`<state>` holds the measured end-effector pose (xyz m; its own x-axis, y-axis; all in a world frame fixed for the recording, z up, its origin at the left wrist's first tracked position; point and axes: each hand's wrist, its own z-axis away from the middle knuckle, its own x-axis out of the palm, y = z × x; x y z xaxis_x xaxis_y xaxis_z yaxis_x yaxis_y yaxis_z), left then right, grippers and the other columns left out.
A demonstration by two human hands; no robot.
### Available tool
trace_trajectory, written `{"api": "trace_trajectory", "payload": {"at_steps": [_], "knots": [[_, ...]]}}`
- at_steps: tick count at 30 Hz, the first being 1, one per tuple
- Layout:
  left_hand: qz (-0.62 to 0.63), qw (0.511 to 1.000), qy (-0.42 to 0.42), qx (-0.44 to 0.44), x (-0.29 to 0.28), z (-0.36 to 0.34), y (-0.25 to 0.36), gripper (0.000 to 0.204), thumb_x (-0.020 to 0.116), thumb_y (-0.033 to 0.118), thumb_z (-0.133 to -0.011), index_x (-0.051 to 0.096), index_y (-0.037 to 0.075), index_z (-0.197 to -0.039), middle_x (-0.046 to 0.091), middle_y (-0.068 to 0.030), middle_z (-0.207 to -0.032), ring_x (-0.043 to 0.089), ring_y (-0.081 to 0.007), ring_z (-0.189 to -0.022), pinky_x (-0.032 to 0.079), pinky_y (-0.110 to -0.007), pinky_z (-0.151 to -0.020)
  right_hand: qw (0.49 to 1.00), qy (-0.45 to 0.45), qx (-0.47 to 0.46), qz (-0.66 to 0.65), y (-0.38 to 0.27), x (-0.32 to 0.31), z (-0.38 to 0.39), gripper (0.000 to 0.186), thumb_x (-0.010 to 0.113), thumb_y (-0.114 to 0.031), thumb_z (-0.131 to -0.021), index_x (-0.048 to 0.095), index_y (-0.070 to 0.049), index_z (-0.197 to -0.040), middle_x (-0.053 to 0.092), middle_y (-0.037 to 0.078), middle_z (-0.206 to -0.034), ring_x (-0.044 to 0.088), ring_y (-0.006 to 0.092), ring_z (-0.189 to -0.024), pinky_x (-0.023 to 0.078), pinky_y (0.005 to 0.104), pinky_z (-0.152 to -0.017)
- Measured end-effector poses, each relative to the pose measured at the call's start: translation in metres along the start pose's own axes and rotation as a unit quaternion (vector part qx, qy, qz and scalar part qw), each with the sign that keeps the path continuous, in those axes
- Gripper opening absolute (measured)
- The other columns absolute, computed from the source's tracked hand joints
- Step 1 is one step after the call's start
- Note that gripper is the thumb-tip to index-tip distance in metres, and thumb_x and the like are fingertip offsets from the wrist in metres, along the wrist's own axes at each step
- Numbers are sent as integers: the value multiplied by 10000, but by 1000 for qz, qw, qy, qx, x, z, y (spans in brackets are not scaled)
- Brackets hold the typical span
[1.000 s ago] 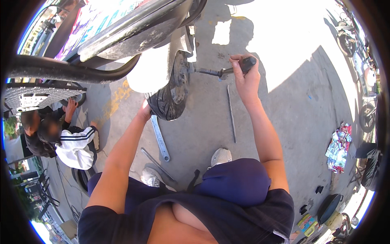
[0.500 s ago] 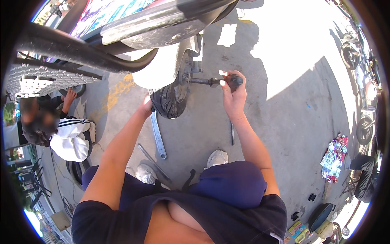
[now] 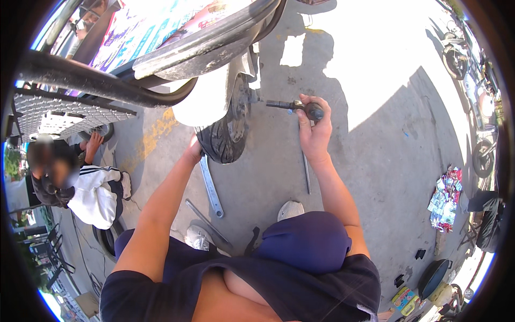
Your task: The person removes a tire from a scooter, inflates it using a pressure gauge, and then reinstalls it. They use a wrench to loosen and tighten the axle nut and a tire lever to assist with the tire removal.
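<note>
My right hand (image 3: 316,127) is closed around a socket wrench (image 3: 308,109) with a rounded black handle end. Its long dark socket (image 3: 279,104) points left toward the axle end (image 3: 256,99) of a scooter's wheel, with a gap between them. My left hand (image 3: 194,150) is at the left side of the black tyre (image 3: 222,142); its fingers are hidden there. Just below, a silver combination wrench (image 3: 211,188) slants downward, its upper end out of sight near the tyre. I cannot tell whether my left hand touches that wrench.
Between my shoes lies a metal bar (image 3: 208,221); a thin rod (image 3: 307,174) lies under my right forearm. The scooter's body (image 3: 201,104) overhangs the wheel. At left, another person (image 3: 94,196) crouches by a wheel. Parked motorcycles (image 3: 477,102) and a black pan (image 3: 433,279) are at right.
My right hand has drawn the socket wrench to the right, off the axle end. My left hand stays by the tyre. The view has shifted slightly.
</note>
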<state>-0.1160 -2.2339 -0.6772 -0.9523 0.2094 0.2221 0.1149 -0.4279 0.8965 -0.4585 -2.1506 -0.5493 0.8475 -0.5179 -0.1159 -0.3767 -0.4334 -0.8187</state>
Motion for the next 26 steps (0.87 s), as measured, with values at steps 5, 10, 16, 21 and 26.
{"api": "trace_trajectory", "payload": {"at_steps": [5,10,16,21,26], "knots": [[1,1000,5,-4,0,3,3,395,598,190,-921,583,3,-1268,651,-89,-1205,627,-181,-1066,507,-326,-923,999,-17,-41,-12,-1,7,-6,376,707,-33,-852,488,-48,-1157,611,126,-1118,618,292,-1116,506,380,-909],[-31,999,-15,16,-2,3,0,399,602,183,-916,582,6,-1273,650,-86,-1212,630,-184,-1065,507,-327,-927,997,-45,-58,-14,1,6,7,366,627,51,-861,472,-48,-1177,582,128,-1142,549,302,-1190,423,487,-1057],[-6,1000,-23,9,-28,-12,-18,429,615,190,-913,565,5,-1297,644,-87,-1226,627,-182,-1077,503,-328,-938,974,-138,-181,7,-3,12,31,486,726,55,-722,435,-72,-1090,563,128,-1117,499,410,-1230,328,618,-1101],[-32,998,-25,46,8,0,0,445,623,191,-909,556,4,-1307,638,-86,-1236,624,-180,-1081,500,-330,-948,950,-234,-204,45,7,-2,57,483,701,56,-726,400,-102,-1068,547,106,-1073,473,428,-1248,244,666,-1116],[-60,996,-43,51,-1,8,-1,500,642,213,-906,522,4,-1345,613,-95,-1280,610,-197,-1122,494,-337,-967,938,-287,-193,38,5,-5,60,387,682,91,-651,477,-91,-924,546,61,-1017,511,338,-1197,220,635,-1144]]}}
